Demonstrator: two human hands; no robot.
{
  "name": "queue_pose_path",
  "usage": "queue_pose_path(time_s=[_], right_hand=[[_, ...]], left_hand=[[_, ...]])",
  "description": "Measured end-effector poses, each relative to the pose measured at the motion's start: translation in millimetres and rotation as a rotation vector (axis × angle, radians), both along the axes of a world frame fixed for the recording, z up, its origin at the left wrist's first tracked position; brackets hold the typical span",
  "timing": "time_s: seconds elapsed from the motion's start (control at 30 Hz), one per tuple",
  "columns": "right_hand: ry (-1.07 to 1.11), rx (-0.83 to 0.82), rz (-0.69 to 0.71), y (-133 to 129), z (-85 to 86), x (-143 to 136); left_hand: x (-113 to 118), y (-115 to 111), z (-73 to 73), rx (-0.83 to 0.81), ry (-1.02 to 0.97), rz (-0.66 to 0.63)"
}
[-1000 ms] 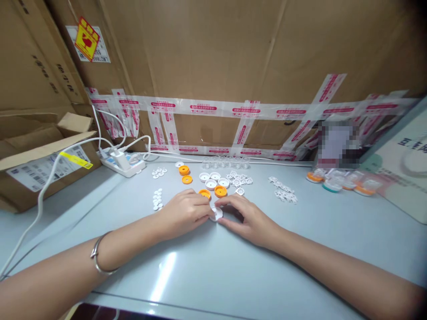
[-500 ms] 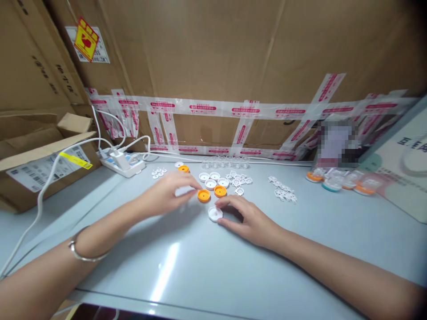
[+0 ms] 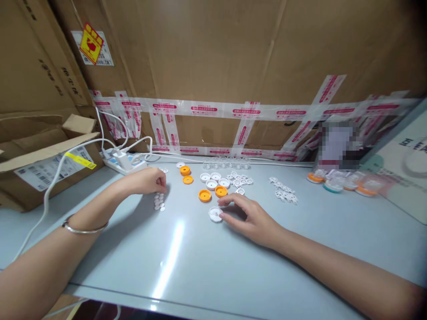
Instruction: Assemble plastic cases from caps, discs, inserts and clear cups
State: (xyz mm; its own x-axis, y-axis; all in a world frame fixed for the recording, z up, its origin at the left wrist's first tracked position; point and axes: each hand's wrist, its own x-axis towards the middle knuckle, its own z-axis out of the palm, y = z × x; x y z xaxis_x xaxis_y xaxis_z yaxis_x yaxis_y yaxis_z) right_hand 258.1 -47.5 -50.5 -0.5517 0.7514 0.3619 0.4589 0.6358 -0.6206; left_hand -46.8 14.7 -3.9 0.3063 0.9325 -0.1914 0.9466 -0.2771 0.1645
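My left hand (image 3: 151,181) is over the small white discs (image 3: 159,201) on the left side of the table, its fingers pinched together; what lies between the fingertips is hidden. My right hand (image 3: 250,218) rests at the right edge of a round white cap (image 3: 215,214). Its thumb touches the rim and its index finger is raised apart from the thumb. A pale piece sits inside that cap. Just behind it lie two orange caps (image 3: 204,195), and behind those are several white caps (image 3: 211,184).
Farther left are more orange caps (image 3: 185,170) and a white one (image 3: 180,165). Clear cups (image 3: 227,163) line the back. White lattice pieces (image 3: 240,179) lie right of the caps, others (image 3: 283,191) farther right. A power strip (image 3: 125,164) and an open carton (image 3: 56,164) stand left.
My left hand has moved left, from beside the orange caps to the small white discs, uncovering an orange piece. My right index finger has lifted slightly off the white cap.
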Motion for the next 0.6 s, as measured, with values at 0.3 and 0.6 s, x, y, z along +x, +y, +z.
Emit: queue_pose_path(time_s=[0.3, 0.6], right_hand=[[0.011, -0.004, -0.036, 1, -0.4, 0], [0.132, 0.077, -0.096, -1, 4.3, 2]], left_hand=[[6, -6, -1.5, 0.089, 0.065, 0.025], [44, -27, -11.5, 0.349, 0.102, 0.037]])
